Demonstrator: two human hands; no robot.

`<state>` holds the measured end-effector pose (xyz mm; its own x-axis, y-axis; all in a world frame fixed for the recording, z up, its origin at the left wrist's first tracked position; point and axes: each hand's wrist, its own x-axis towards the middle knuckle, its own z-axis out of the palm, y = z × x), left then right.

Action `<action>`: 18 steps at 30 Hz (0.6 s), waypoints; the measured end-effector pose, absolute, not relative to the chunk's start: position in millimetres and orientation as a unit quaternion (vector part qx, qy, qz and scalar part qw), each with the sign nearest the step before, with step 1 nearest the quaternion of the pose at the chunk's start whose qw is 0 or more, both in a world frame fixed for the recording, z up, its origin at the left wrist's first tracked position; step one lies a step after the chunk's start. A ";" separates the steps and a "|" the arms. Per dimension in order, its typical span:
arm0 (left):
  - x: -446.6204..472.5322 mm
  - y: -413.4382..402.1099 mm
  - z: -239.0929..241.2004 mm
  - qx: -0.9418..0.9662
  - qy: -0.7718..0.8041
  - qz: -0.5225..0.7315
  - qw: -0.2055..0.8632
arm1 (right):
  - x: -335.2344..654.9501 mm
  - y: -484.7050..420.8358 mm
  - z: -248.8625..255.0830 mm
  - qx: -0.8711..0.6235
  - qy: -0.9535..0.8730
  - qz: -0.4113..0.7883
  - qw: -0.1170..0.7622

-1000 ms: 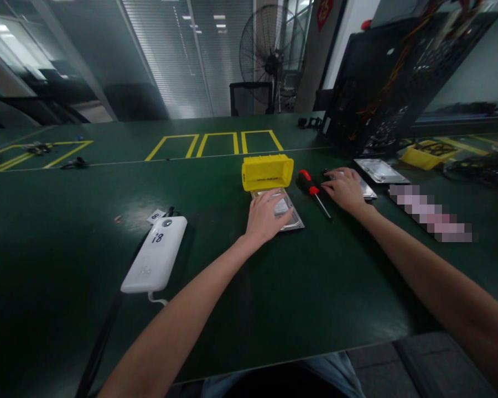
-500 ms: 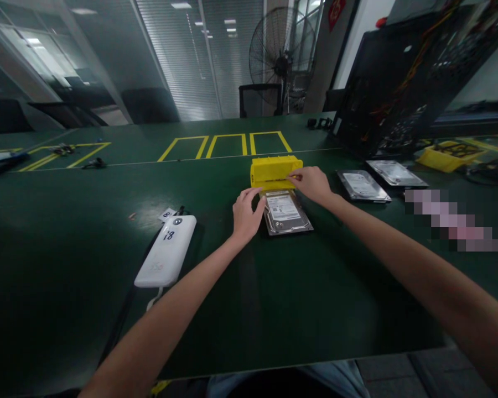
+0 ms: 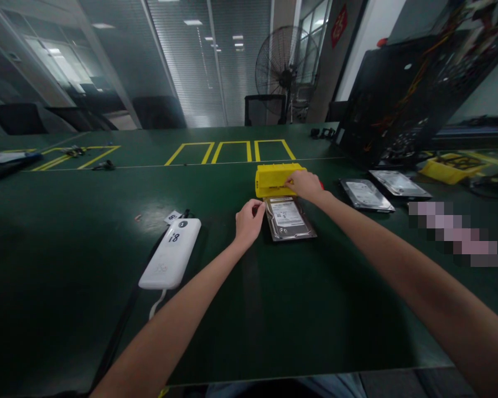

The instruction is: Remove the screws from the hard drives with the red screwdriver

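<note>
Resting on the green worktop point(image 3: 216, 326) straight ahead of the person, the hard drive point(image 3: 289, 218) lay flat, label upward. Its case was silver-grey metal, with a brighter shine along the near edge and corners, and a white label point(image 3: 287, 213) covered much of its far half, bearing dark print and a small square code. A yellow bin point(image 3: 269, 177) stood at the drive's 12 o'clock, against or just beyond its far end.

The left hand point(image 3: 249, 221) was at the drive's 9 to 10 o'clock, fingers curled and thumb close to the forefinger by the far left corner; whether it pinched anything could not be told. The right hand point(image 3: 305, 184) was at 1 o'clock, its fingertips bunched in front of the bin; whether they gripped something small could not be told either.

That hand hid the bin's right part, and only a scrap of red point(image 3: 321, 186) showed beyond it. The label's print was too small to read. Pixelation masked a strip point(image 3: 456, 235) toward 3 o'clock, and the dark computer case point(image 3: 382, 105) at 1 o'clock was cut off by the frame.

The drive's long axis ran nearly from 12 to 6, leaning slightly toward 11 and 5, its shiny edge facing the person. Two more drives point(image 3: 366, 194) lay toward 2 o'clock, well apart from it.
</note>
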<state>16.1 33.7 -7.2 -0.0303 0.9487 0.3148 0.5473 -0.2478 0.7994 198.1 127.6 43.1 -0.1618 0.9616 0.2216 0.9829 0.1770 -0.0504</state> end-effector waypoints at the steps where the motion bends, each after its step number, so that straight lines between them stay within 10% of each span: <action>1: 16.1 33.6 -7.5 0.659 0.566 0.437 0.233 | 200.9 125.8 44.7 -0.644 -0.755 -0.054 0.108; 18: 18.2 26.1 -6.9 0.717 0.576 0.339 0.198 | 279.9 96.4 18.0 -0.746 -0.651 0.052 0.132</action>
<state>18.2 26.1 -6.9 0.1061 0.9605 0.2574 0.6921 -0.2572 0.6745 279.9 96.4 18.0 0.1476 0.9845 0.0944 0.9569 -0.1180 -0.2653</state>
